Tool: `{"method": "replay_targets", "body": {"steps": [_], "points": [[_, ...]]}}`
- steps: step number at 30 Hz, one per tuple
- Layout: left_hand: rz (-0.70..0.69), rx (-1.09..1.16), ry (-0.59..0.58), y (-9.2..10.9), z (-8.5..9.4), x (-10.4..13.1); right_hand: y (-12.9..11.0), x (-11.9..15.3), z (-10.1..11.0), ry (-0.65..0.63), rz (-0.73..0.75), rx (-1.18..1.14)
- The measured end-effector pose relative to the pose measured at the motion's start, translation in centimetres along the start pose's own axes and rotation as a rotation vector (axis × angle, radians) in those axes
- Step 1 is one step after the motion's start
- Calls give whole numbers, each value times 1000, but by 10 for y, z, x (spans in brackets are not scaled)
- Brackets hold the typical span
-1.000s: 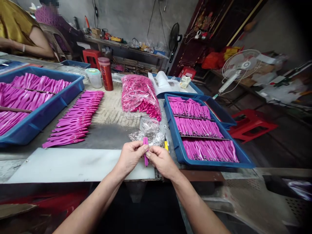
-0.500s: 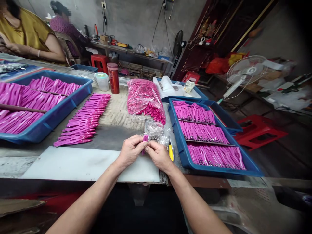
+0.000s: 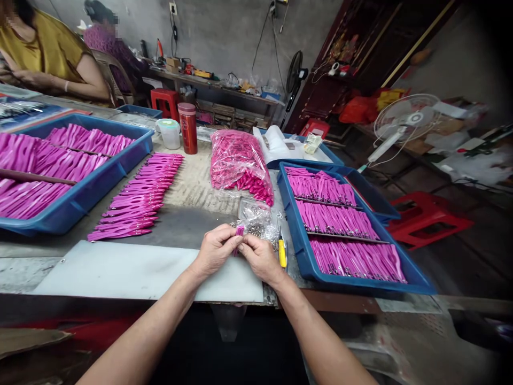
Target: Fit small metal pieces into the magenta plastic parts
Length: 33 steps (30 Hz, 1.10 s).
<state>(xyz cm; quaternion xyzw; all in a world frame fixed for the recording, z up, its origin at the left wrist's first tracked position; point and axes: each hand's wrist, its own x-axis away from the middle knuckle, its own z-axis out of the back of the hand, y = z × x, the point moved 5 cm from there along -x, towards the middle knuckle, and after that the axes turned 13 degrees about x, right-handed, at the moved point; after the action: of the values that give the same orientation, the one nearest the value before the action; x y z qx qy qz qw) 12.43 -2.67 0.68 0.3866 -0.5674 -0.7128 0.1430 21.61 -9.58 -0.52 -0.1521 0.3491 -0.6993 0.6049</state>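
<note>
Between my two hands is a small pink-purple piece [image 3: 239, 232], upright over the right end of a white board [image 3: 132, 272]. My left hand [image 3: 214, 250] pinches it from the left, and my right hand [image 3: 260, 258] grips it from the right, fingertips almost touching. Small metal parts [image 3: 256, 229] in clear plastic lie just behind my hands. A tool with a yellow handle [image 3: 282, 253] rests to the right of my right hand. Farther left lies a row of pink pieces [image 3: 134, 198], and a bag of darker pink parts [image 3: 238, 160] stands behind.
Blue trays of pink pieces stand at the left [image 3: 80, 206] and right [image 3: 298, 243]. A red bottle [image 3: 188, 131] and a lidded tub [image 3: 170, 135] are at the back. A person in a yellow top [image 3: 52, 51] sits far left; another sits behind.
My hands stay together around the pink piece, with only a slight shift of the fingers. The whole view has moved very slightly.
</note>
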Motion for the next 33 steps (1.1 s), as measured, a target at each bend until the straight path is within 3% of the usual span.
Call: {"method": "replay_targets", "body": {"steps": [33], "points": [[-60,-50,11,0,0,4,0,2,1,7,16,28]]}}
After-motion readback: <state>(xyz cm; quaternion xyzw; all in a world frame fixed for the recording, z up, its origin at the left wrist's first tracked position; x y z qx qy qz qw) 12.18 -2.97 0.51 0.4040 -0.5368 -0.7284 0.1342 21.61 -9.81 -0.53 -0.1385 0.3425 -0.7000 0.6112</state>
